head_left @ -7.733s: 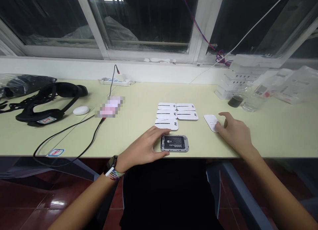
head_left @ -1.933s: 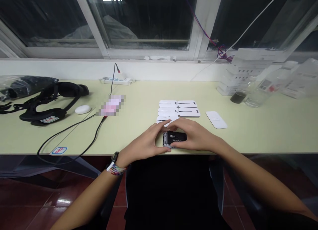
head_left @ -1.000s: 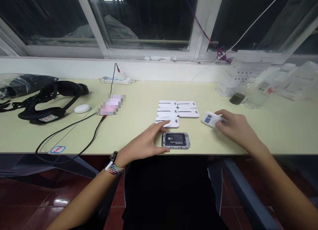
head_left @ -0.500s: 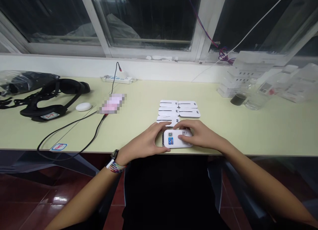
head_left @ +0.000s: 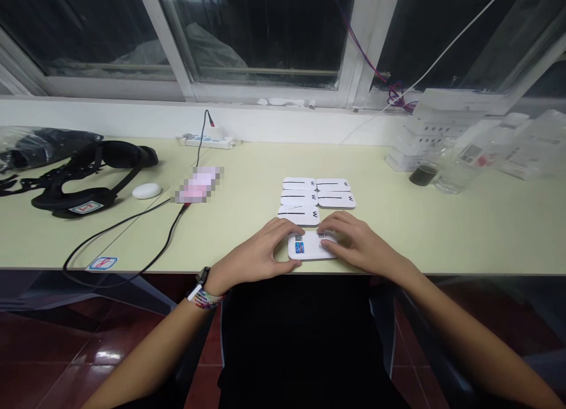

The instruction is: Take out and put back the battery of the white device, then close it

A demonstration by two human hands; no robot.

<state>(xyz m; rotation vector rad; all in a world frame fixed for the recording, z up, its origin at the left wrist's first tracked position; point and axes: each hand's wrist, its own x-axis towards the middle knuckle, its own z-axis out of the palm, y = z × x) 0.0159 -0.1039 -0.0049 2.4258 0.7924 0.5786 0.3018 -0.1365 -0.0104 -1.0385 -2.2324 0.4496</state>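
Near the front edge of the table lies a flat white device [head_left: 313, 251] with rounded corners, a blue sticker and small printed codes on its upper face. My left hand [head_left: 263, 250] grips its left end, the thumb along the near edge and the fingers at the far edge. From the right, my right hand [head_left: 360, 244] closes over the other end, its thumb on the upper face, hiding that end. Just beyond them, several similar white devices [head_left: 298, 215] lie in two columns, each with a dark stripe and a W-like mark.
To the left are a phone-like pixelated item [head_left: 197, 185] on a black cable, a white oval object [head_left: 147, 191] and a black headset [head_left: 88, 197]. A power strip [head_left: 207, 140] sits by the wall. White boxes [head_left: 424, 138] and a clear bottle [head_left: 460, 167] stand right.
The device has gone from slightly tilted, its dark left end showing, to lying flat, a little further left. My right hand's fingers have shifted on its right end.
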